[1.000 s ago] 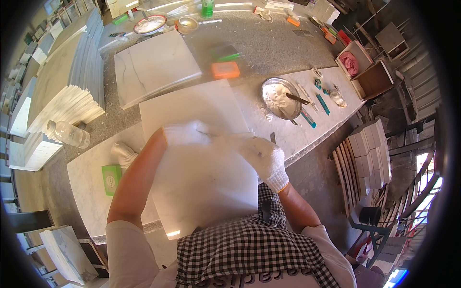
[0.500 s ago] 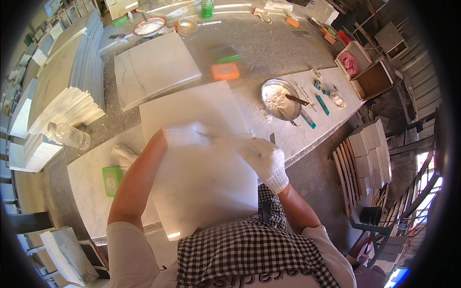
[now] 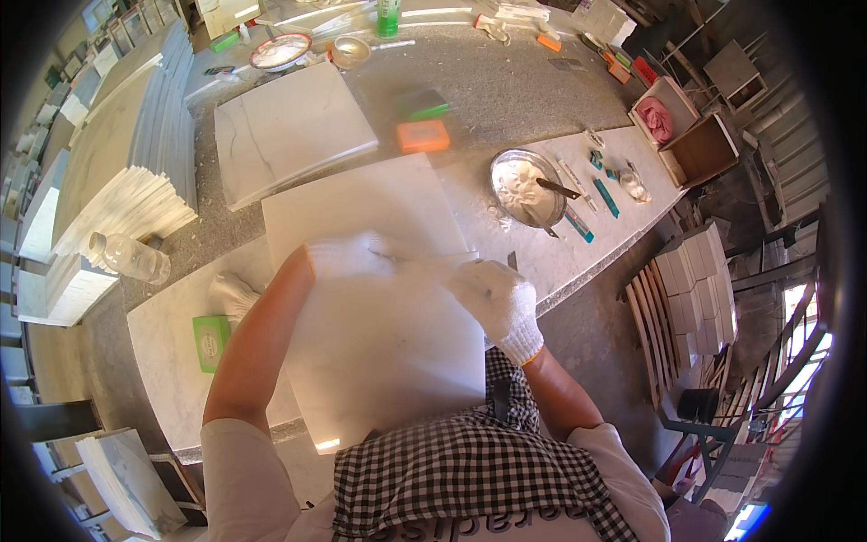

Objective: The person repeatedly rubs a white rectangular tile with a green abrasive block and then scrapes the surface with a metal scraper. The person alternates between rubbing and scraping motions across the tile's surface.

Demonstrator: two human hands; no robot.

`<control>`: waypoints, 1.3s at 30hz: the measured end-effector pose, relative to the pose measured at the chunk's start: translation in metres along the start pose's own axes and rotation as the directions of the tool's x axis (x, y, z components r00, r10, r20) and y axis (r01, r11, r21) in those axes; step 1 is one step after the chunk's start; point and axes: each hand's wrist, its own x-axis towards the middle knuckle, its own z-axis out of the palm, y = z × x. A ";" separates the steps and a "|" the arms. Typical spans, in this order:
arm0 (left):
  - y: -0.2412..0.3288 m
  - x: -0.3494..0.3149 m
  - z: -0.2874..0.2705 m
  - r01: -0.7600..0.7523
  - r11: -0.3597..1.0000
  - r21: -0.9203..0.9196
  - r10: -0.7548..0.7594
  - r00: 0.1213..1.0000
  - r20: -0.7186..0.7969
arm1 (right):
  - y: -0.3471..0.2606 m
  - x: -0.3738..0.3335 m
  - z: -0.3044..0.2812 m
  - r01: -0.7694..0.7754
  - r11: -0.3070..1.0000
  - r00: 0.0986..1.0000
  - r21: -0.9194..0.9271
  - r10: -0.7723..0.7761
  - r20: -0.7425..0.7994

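In front of my body a white marble tile (image 3: 388,334) stands tilted, its lower edge close to my checkered apron. My left hand (image 3: 348,255), in a white knit glove, closes on its far edge. At the far right corner, my gloved right hand (image 3: 497,298) has its fingers wrapped round the edge. The fingertips of both gloves are partly hazy, and the tile's underside is hidden. Another pale marble slab (image 3: 361,194) lies flat just beyond my hands. To the right is a metal bowl (image 3: 519,172) of white paste with a dark-handled spatula (image 3: 558,188).
A veined tile (image 3: 289,131) lies at the far left, an orange block (image 3: 423,135) and a green block (image 3: 424,104) beside it. Tall tile stacks (image 3: 135,135) and a clear plastic jar (image 3: 131,256) stand left. A green box (image 3: 210,343) sits by my left forearm. Pallet slats (image 3: 650,316) are at right.
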 end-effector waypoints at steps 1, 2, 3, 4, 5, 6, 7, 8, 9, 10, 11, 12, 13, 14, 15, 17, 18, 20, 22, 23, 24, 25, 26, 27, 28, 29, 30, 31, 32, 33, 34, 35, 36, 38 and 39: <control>0.000 0.000 0.000 0.053 0.998 0.028 -0.053 0.999 -0.007 | 0.000 0.000 0.000 0.008 1.000 1.000 -0.005 -0.008 -0.006; 0.001 0.000 0.000 0.059 0.997 0.044 -0.058 0.998 -0.009 | 0.000 0.000 -0.001 0.014 1.000 1.000 -0.008 -0.014 -0.003; 0.001 0.000 0.000 0.052 0.997 0.062 -0.052 0.999 -0.004 | -0.001 0.001 -0.002 0.015 1.000 1.000 -0.007 -0.015 0.005; 0.002 0.000 -0.001 0.080 0.996 0.050 -0.080 0.997 -0.011 | -0.001 0.001 -0.002 0.005 1.000 1.000 -0.012 -0.005 0.000; 0.004 0.000 -0.001 0.097 0.995 0.040 -0.096 0.995 -0.011 | -0.002 0.001 -0.002 -0.009 1.000 1.000 -0.012 0.009 0.000; 0.005 0.000 -0.001 0.092 0.996 0.014 -0.092 0.996 0.003 | -0.002 0.001 -0.003 -0.029 1.000 1.000 -0.009 0.029 0.010; 0.006 0.000 -0.002 0.134 0.989 0.055 -0.135 0.991 0.015 | -0.003 0.001 -0.003 -0.025 1.000 1.000 -0.016 0.025 0.001; 0.007 -0.001 -0.003 0.154 0.985 0.081 -0.157 0.987 0.040 | -0.003 0.001 -0.003 -0.026 0.999 1.000 -0.018 0.026 0.003; 0.008 -0.001 -0.004 0.145 0.985 0.096 -0.151 0.986 0.066 | -0.003 0.001 -0.003 -0.031 0.999 0.999 -0.019 0.031 0.011; 0.008 -0.001 -0.003 0.136 0.987 0.081 -0.139 0.990 0.032 | -0.003 0.002 -0.004 -0.016 1.000 1.000 -0.025 0.016 0.003; 0.008 -0.001 -0.002 0.097 0.994 0.056 -0.097 0.995 0.000 | -0.003 0.001 -0.004 -0.005 1.000 1.000 -0.029 0.005 0.002; 0.008 -0.001 -0.001 0.052 0.998 0.039 -0.051 0.998 -0.022 | -0.003 0.001 -0.004 0.007 1.000 1.000 -0.022 -0.007 0.004; 0.007 -0.001 0.000 0.075 0.997 0.029 -0.074 0.997 -0.030 | -0.003 0.001 -0.005 0.021 1.000 1.000 -0.021 -0.021 -0.012; 0.006 -0.001 0.000 0.093 0.995 0.026 -0.092 0.995 -0.027 | -0.003 0.001 -0.005 0.036 0.999 0.999 -0.010 -0.036 -0.026; 0.006 -0.001 -0.001 0.084 0.996 0.021 -0.084 0.996 -0.018 | -0.003 0.001 -0.005 0.039 0.999 0.999 0.009 -0.038 -0.028; 0.005 0.000 -0.001 0.113 0.994 0.013 -0.112 0.994 -0.015 | -0.004 -0.002 -0.009 -0.064 0.995 0.998 0.071 0.063 0.023; 0.006 0.000 -0.001 0.106 0.994 0.023 -0.106 0.994 -0.005 | -0.004 -0.002 -0.010 -0.119 0.986 0.992 0.113 0.113 0.056; 0.007 0.000 -0.001 0.138 0.990 0.014 -0.138 0.990 -0.011 | -0.005 -0.002 -0.010 -0.084 0.994 0.996 0.071 0.081 0.043; 0.010 -0.001 -0.003 0.159 0.987 0.007 -0.159 0.987 0.009 | -0.006 -0.001 -0.010 -0.065 0.997 0.997 0.050 0.063 0.037; 0.012 -0.002 -0.004 0.168 0.986 -0.003 -0.168 0.985 0.030 | -0.007 0.000 -0.009 -0.065 0.997 0.997 0.045 0.064 0.038; 0.014 -0.002 -0.004 0.177 0.984 -0.012 -0.177 0.983 0.051 | -0.008 0.000 -0.010 -0.066 0.997 0.997 0.041 0.064 0.040; 0.015 -0.003 -0.004 0.187 0.982 -0.036 -0.185 0.981 0.055 | -0.008 0.001 -0.010 -0.071 0.997 0.997 0.010 0.071 0.045; 0.016 -0.003 -0.004 0.196 0.979 -0.059 -0.192 0.979 0.060 | -0.009 0.003 -0.010 -0.076 0.997 0.996 -0.021 0.077 0.050; 0.017 -0.003 -0.004 0.205 0.975 -0.082 -0.200 0.978 0.064 | -0.009 0.004 -0.011 -0.080 0.995 0.995 -0.052 0.083 0.054; 0.017 -0.003 -0.004 0.194 0.978 -0.077 -0.190 0.980 0.061 | -0.010 0.005 -0.011 -0.055 0.997 0.998 -0.053 0.057 0.041; 0.016 -0.003 -0.004 0.184 0.980 -0.073 -0.180 0.982 0.058 | -0.011 0.006 -0.011 -0.030 0.998 0.999 -0.056 0.031 0.028; 0.015 -0.003 -0.004 0.165 0.983 -0.078 -0.160 0.985 0.061 | -0.011 0.007 -0.010 -0.011 0.998 1.000 -0.058 0.012 0.026; 0.014 -0.002 -0.003 0.161 0.984 -0.071 -0.159 0.987 0.033 | -0.012 0.007 -0.010 -0.004 0.998 1.000 -0.063 0.005 0.018; 0.012 -0.002 -0.002 0.148 0.986 -0.072 -0.148 0.989 0.011 | -0.012 0.008 -0.010 -0.002 0.998 1.000 -0.067 0.004 0.021; 0.010 -0.002 -0.001 0.107 0.991 -0.081 -0.107 0.994 -0.001 | -0.013 0.008 -0.010 -0.005 0.998 1.000 -0.069 0.007 0.030; 0.008 -0.001 0.000 0.159 0.984 -0.074 -0.160 0.987 -0.016 | -0.013 0.008 -0.009 -0.008 0.998 1.000 -0.062 0.009 0.023; 0.006 0.000 0.000 0.182 0.980 -0.075 -0.184 0.983 -0.020 | -0.014 0.008 -0.009 -0.014 0.998 1.000 -0.053 0.015 0.021; 0.004 0.000 0.001 0.204 0.977 -0.063 -0.206 0.978 -0.019 | -0.014 0.008 -0.008 -0.026 0.999 0.999 -0.039 0.027 0.025; 0.002 0.002 0.002 0.189 0.980 -0.063 -0.191 0.981 -0.030 | -0.014 0.008 -0.008 -0.032 0.998 0.999 -0.059 0.034 0.025; 0.001 0.002 0.002 0.207 0.977 -0.043 -0.208 0.978 -0.025 | -0.014 0.007 -0.008 -0.043 0.997 0.998 -0.060 0.045 0.034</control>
